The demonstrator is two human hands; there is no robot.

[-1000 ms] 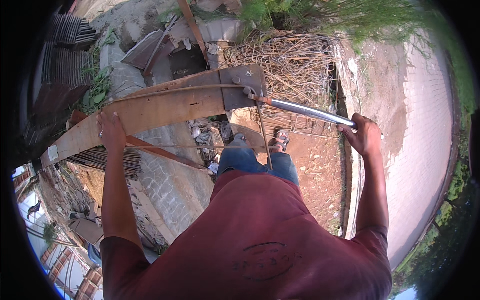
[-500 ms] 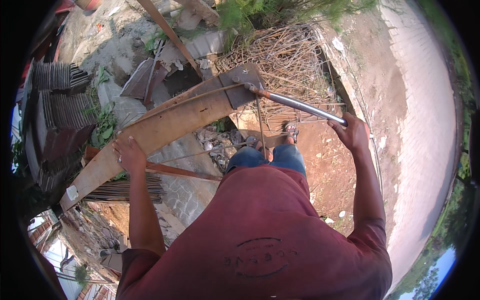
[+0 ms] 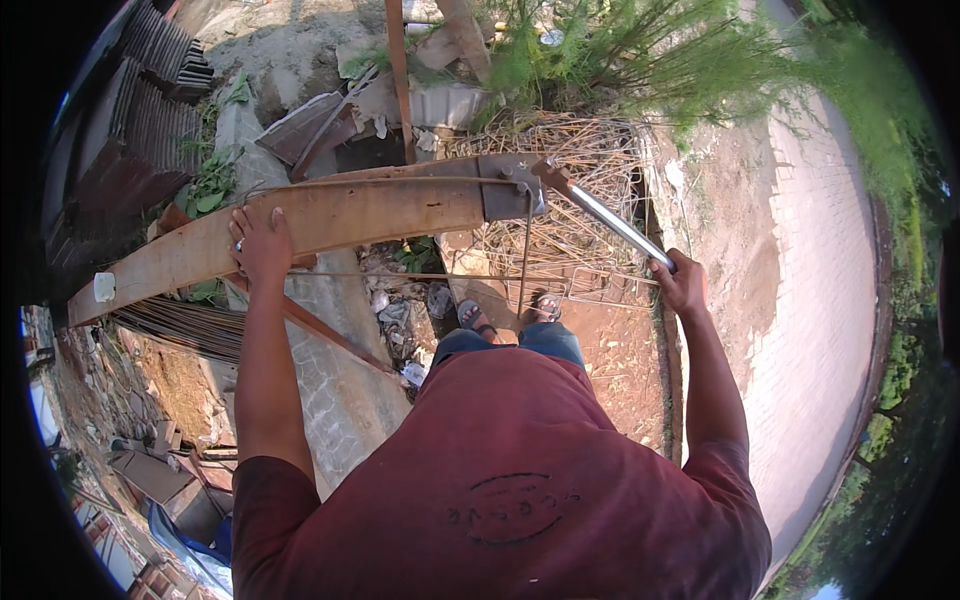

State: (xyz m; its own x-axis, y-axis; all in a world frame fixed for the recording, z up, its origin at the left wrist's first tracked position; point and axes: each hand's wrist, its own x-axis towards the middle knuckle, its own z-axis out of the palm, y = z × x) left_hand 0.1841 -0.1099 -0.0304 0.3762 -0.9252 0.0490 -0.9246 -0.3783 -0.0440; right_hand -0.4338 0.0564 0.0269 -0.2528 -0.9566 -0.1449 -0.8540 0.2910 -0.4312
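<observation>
My left hand (image 3: 262,245) lies with spread fingers on a long wooden plank (image 3: 370,215), just below a thin metal rod (image 3: 400,181) running along its upper side. At the plank's right end, a dark metal plate (image 3: 497,200) carries pegs. There the rod turns sharply toward me, and its bent leg (image 3: 525,255) hangs past the edge. My right hand (image 3: 682,285) grips the silver handle of a rebar bending wrench (image 3: 612,222). The wrench's rusty head is beside the bend; I cannot tell whether it touches the rod.
A tangled heap of bent rods (image 3: 590,150) lies beyond the plate, under a feathery green bush (image 3: 640,60). Stacked roof tiles (image 3: 145,130) stand at the far left. Straight rods (image 3: 185,328) lie below the plank. My sandalled feet (image 3: 475,318) stand on bare soil beside a paved strip (image 3: 820,250).
The wrench head has shifted right, from the peg area to beside the bend. The view has turned, so the plank appears more level. My left hand stays on the plank.
</observation>
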